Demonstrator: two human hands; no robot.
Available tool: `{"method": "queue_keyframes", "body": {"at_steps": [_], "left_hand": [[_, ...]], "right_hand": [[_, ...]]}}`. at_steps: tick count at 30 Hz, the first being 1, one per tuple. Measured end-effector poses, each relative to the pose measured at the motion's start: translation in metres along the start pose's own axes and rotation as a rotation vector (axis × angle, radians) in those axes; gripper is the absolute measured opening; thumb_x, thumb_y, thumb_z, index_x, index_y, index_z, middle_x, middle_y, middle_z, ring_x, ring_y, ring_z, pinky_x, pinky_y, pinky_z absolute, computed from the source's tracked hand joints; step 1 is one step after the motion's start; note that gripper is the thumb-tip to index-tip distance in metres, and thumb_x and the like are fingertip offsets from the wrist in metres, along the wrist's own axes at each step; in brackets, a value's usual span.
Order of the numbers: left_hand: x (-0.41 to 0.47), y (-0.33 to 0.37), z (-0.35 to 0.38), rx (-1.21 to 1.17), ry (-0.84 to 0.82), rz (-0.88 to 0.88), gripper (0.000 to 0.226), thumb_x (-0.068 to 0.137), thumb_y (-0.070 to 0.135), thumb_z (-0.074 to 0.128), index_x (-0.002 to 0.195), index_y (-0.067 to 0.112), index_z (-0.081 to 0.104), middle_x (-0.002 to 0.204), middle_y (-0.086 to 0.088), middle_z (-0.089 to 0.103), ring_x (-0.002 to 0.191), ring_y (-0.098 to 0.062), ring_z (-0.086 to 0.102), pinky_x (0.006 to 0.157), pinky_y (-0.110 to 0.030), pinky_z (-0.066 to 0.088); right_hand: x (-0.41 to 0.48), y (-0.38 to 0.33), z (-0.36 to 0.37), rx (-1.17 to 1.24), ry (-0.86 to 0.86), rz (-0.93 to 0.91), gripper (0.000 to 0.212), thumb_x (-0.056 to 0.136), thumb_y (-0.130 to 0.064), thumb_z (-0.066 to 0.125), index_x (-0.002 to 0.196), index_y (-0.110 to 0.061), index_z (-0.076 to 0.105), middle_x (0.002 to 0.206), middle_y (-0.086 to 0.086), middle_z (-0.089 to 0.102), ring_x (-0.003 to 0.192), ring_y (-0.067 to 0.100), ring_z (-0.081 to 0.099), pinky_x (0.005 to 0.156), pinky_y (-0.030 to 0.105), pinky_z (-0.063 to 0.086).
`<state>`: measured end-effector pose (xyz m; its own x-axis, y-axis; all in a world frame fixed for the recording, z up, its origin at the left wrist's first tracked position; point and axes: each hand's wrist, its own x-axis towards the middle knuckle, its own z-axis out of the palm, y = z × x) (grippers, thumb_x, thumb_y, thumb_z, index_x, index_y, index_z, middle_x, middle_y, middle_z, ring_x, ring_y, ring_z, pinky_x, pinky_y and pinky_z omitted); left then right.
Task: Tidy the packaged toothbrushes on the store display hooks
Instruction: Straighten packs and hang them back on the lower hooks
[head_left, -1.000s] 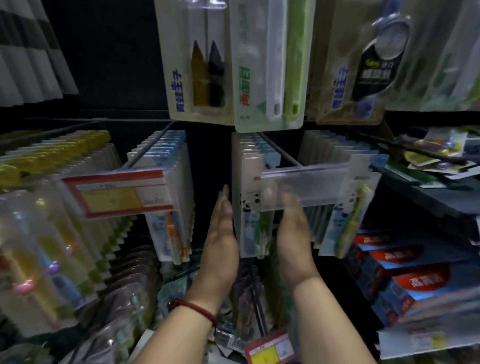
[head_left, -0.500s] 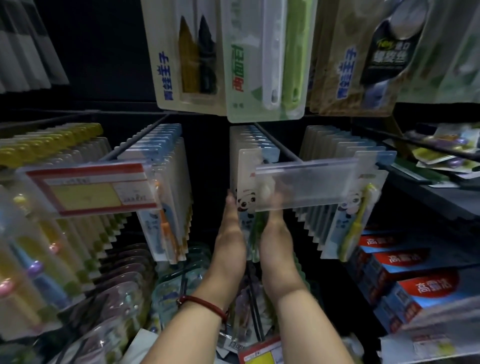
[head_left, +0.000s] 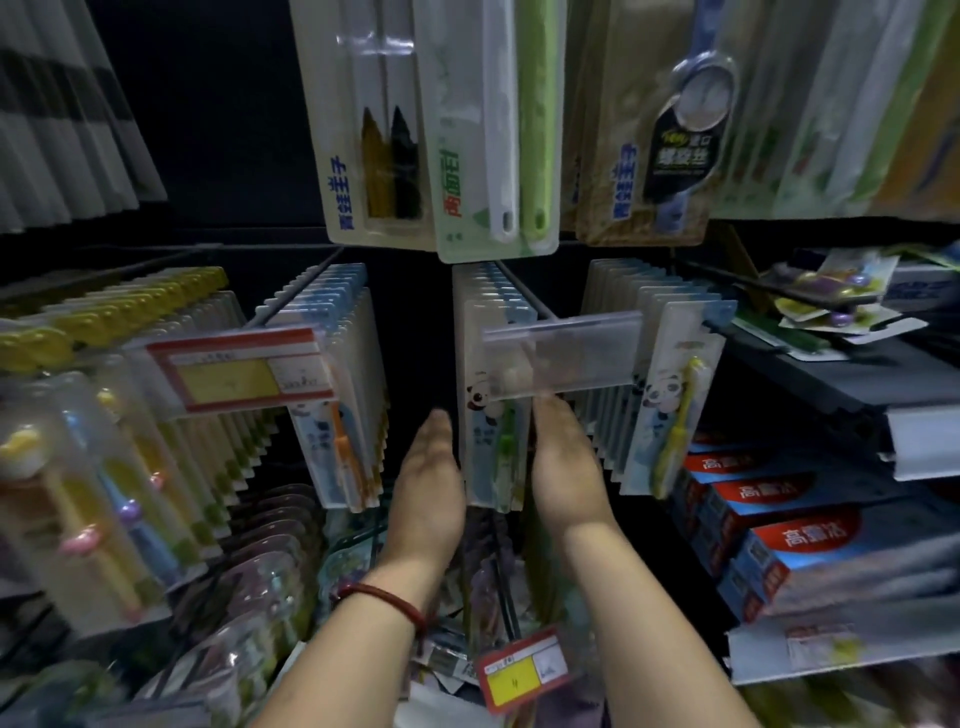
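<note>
**Left hand (head_left: 431, 483) and right hand (head_left: 563, 467) flat on either side of the centre row of toothbrush packs (head_left: 493, 431)**

Left hand: open, fingers straight and together, pointing to 12 o'clock, palm turned toward the row's 9 o'clock edge, touching or just beside it. Red bracelet (head_left: 387, 603) on the wrist.

Right hand: open, palm against the row's 3 o'clock edge. Fingers run up behind the clear label holder (head_left: 566, 353), where they are blurred. Both forearms rise from 6 o'clock.

Centre row: panda-printed packs hung on a wire hook (head_left: 524, 291), at the middle of the view. Faces toward the camera, long axis 12 to 6 o'clock. The front pack's green brush stands upright.

At 9 o'clock: orange-brush row (head_left: 337, 415), with a red-and-yellow price tag (head_left: 239, 371) in front.
At 3 o'clock: yellow-brush row (head_left: 670, 415).
At 12 o'clock: larger hanging packs (head_left: 493, 130).
At 4 o'clock: blue-and-red toothpaste boxes (head_left: 810, 540).
At 6 o'clock: a second price tag (head_left: 522, 670).
</note>
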<state>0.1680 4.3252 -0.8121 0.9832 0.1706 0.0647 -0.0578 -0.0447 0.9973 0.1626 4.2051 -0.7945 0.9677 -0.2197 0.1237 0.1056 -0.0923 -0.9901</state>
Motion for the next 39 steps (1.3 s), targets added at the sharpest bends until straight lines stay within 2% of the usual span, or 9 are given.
{"method": "queue_keyframes", "body": {"at_steps": [2,7,11,14,20,24,27,32,39], "left_hand": [[-0.011,0.0,-0.007,0.239,-0.002,0.036,0.049,0.111,0.039,0.035,0.158,0.024,0.037,0.159,0.011,0.038,0.151,-0.012,0.033,0.117,-0.019,0.019],[-0.047,-0.011,-0.023,0.766,-0.194,0.071,0.059,0.106,0.04,0.048,0.161,0.026,0.031,0.164,0.001,0.038,0.15,-0.018,0.037,0.118,-0.025,0.029],[-0.073,-0.004,-0.023,0.859,-0.244,0.179,0.05,0.107,0.04,0.047,0.152,0.018,0.046,0.155,-0.004,0.049,0.143,-0.021,0.045,0.111,-0.025,0.035],[-0.077,-0.004,-0.01,0.829,-0.266,0.255,0.037,0.106,0.04,0.048,0.134,0.019,0.059,0.132,-0.005,0.064,0.123,-0.025,0.059,0.096,-0.03,0.048],[-0.076,-0.012,0.03,0.646,-0.318,0.249,0.052,0.104,0.051,0.045,0.151,0.029,0.044,0.151,0.002,0.054,0.139,-0.018,0.05,0.111,-0.037,0.047],[-0.075,-0.005,0.062,0.552,-0.341,0.238,0.06,0.105,0.055,0.04,0.16,0.038,0.026,0.166,0.011,0.031,0.154,-0.012,0.026,0.125,-0.033,0.026],[-0.072,0.003,0.087,0.403,-0.373,0.211,0.064,0.105,0.054,0.038,0.163,0.04,0.014,0.169,0.016,0.017,0.156,-0.004,0.014,0.127,-0.028,0.013],[-0.062,0.012,0.121,0.153,-0.339,0.152,0.071,0.095,0.067,0.026,0.159,0.052,0.002,0.166,0.028,0.004,0.146,0.011,0.005,0.127,-0.027,0.006],[-0.058,0.015,0.139,0.047,-0.36,0.223,0.05,0.093,0.077,0.015,0.141,0.071,0.001,0.163,0.039,0.0,0.146,0.023,0.0,0.128,-0.022,0.003]], "right_hand": [[-0.009,-0.003,-0.01,-0.188,0.028,-0.056,0.052,0.103,-0.051,0.046,0.15,-0.031,0.044,0.145,-0.01,0.052,0.136,0.012,0.047,0.099,0.02,0.031],[-0.035,-0.014,-0.046,-0.369,0.07,-0.11,0.049,0.098,-0.037,0.062,0.145,-0.033,0.048,0.144,-0.008,0.056,0.134,0.014,0.05,0.101,0.026,0.042],[-0.056,-0.02,-0.074,-0.365,0.161,-0.114,0.042,0.099,-0.029,0.062,0.139,-0.026,0.053,0.135,-0.006,0.061,0.128,0.016,0.056,0.096,0.027,0.045],[-0.063,-0.018,-0.092,-0.323,0.246,-0.07,0.033,0.098,-0.027,0.064,0.131,-0.026,0.058,0.122,-0.008,0.064,0.117,0.016,0.061,0.087,0.026,0.045],[-0.058,-0.008,-0.115,-0.185,0.375,-0.027,0.021,0.097,-0.027,0.065,0.118,-0.026,0.063,0.105,-0.013,0.066,0.103,0.013,0.064,0.081,0.028,0.049],[-0.042,0.0,-0.118,-0.115,0.412,-0.005,0.028,0.096,-0.028,0.066,0.123,-0.025,0.062,0.112,-0.004,0.068,0.106,0.02,0.064,0.088,0.036,0.052],[-0.025,0.0,-0.119,-0.057,0.413,-0.015,0.038,0.098,-0.028,0.063,0.135,-0.021,0.057,0.124,0.0,0.064,0.11,0.016,0.06,0.089,0.03,0.047],[0.001,-0.006,-0.121,-0.033,0.397,-0.066,0.05,0.099,-0.038,0.06,0.145,-0.023,0.05,0.141,0.001,0.057,0.129,0.017,0.054,0.102,0.029,0.043],[0.018,0.001,-0.1,0.097,0.313,-0.125,0.048,0.102,-0.032,0.056,0.149,-0.023,0.049,0.143,-0.004,0.059,0.134,0.012,0.053,0.112,0.03,0.042]]}}
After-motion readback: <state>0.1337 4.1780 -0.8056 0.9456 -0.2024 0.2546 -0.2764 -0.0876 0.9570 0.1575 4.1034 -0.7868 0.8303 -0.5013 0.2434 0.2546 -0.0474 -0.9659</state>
